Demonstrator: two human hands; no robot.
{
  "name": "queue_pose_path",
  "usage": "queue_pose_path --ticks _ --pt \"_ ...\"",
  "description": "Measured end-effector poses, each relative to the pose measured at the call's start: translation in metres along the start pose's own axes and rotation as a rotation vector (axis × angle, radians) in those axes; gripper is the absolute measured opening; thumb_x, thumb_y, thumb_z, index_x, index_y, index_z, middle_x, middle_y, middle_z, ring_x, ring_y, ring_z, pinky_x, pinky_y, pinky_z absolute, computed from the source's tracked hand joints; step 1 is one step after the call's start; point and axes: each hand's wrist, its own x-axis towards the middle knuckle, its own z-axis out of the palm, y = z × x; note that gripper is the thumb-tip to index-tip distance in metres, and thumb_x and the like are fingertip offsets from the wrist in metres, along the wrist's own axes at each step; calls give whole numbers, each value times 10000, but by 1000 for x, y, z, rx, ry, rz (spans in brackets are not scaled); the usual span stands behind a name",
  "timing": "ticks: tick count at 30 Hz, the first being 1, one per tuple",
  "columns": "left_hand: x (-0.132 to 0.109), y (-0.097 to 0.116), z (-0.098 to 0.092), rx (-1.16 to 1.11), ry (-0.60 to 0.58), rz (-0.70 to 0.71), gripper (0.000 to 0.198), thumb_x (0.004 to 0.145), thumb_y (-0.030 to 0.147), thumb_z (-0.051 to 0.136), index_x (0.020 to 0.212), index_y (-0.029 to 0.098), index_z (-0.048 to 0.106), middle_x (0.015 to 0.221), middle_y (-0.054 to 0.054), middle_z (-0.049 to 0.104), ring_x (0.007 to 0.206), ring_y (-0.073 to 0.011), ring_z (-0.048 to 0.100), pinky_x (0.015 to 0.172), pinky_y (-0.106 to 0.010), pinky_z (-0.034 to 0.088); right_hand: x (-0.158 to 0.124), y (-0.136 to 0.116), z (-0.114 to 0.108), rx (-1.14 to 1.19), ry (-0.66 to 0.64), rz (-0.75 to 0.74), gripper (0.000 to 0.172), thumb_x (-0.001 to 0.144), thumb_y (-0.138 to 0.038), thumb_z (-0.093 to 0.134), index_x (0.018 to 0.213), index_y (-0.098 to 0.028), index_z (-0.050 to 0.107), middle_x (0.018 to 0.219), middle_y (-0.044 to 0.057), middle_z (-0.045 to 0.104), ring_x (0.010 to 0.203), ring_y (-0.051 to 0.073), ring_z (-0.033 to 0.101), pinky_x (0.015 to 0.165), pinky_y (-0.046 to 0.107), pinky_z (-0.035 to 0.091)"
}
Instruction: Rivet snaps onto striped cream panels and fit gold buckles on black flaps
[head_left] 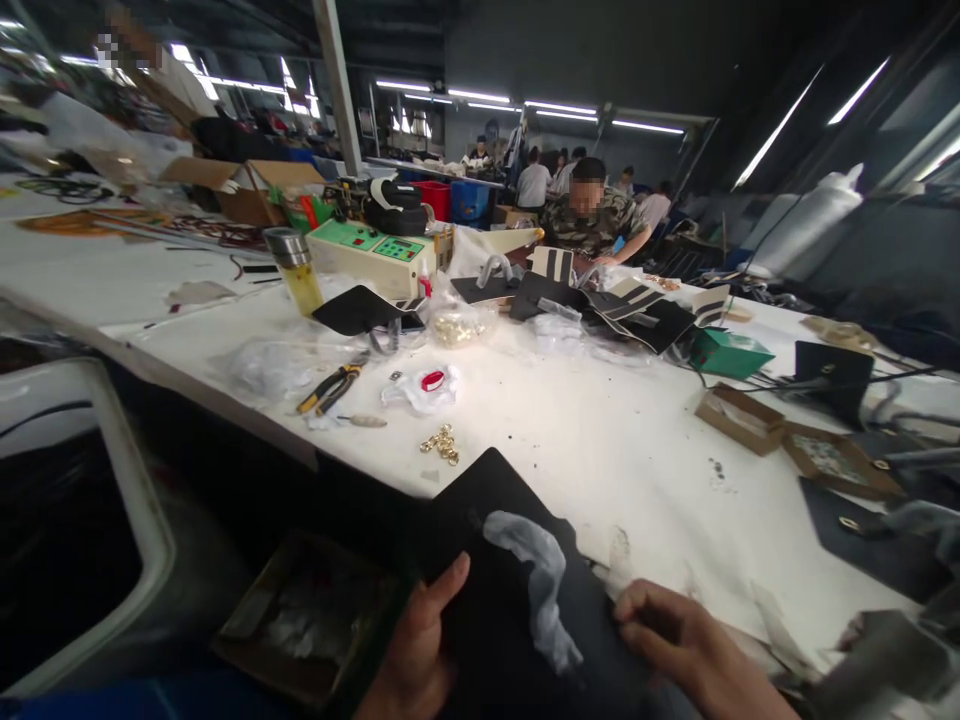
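Note:
A black bag panel, with a curved handle wrapped in clear plastic on its face, is held tilted at the table's near edge. My left hand grips its left side, thumb on top and fingers hidden underneath. At the opposite side, my right hand is closed in a pinch on the panel's edge; its fingertips are partly hidden. Just beyond the panel lie several gold rings. A red item rests on crumpled white wrapping, near yellow-and-black pliers and an awl-like tool.
A green-and-cream machine and a yellow-filled bottle stand at the back left. More black panels are heaped ahead, before a co-worker. Cardboard trays sit right. A white-rimmed bin and an open box are lower left.

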Motion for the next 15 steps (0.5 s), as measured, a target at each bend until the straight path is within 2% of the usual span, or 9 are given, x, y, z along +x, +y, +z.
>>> queue_pose_path --ticks 2,3,5,8,11,13,15 --pt "-6 -2 -20 0 107 -37 527 815 311 903 1288 135 751 1143 -148 837 1142 -393 786 1039 -544 627 15 -18 -2 -37 -175 -44 216 879 -530 752 888 -320 802 813 46 771 748 293 750 652 405 647" --pt "-8 -3 -27 -14 162 -23 520 827 299 893 1300 138 746 1149 -142 838 1134 -386 792 1039 -539 632 28 -28 0 -34 -177 -73 205 889 -495 753 924 -298 800 878 46 785 814 288 755 729 404 646" --pt "-9 -4 -37 -63 261 46 528 855 263 866 1354 162 724 1197 -121 833 1140 -360 795 1057 -519 632 59 -49 12 -32 -63 -160 234 919 -481 727 957 -257 783 945 51 791 869 267 747 807 390 622" --pt "-12 1 -43 -134 302 164 582 901 204 814 1463 226 664 1312 -88 802 1211 -325 771 1113 -493 605 116 -73 52 12 -29 -295 222 958 -439 690 983 -232 768 959 50 789 859 229 735 817 352 596" --pt "-21 14 -45 -155 298 227 572 940 187 757 1498 246 644 1353 -87 785 1278 -335 736 1146 -515 582 166 -87 99 -119 -30 -387 132 964 -327 677 981 -239 775 978 29 790 839 196 736 816 315 579" --pt "-29 24 -47 -139 326 249 568 944 198 748 1501 238 643 1357 -93 783 1310 -355 714 1157 -543 572 187 -92 122 -241 -18 -403 125 962 -283 673 997 -254 789 1009 20 790 857 197 736 831 318 565" --pt "-37 30 -50 -111 368 263 579 932 242 775 1496 241 644 1365 -86 779 1349 -364 687 1171 -553 561 195 -95 135 -296 -26 -416 149 974 -295 662 1022 -269 801 1038 21 785 891 218 734 847 339 552"
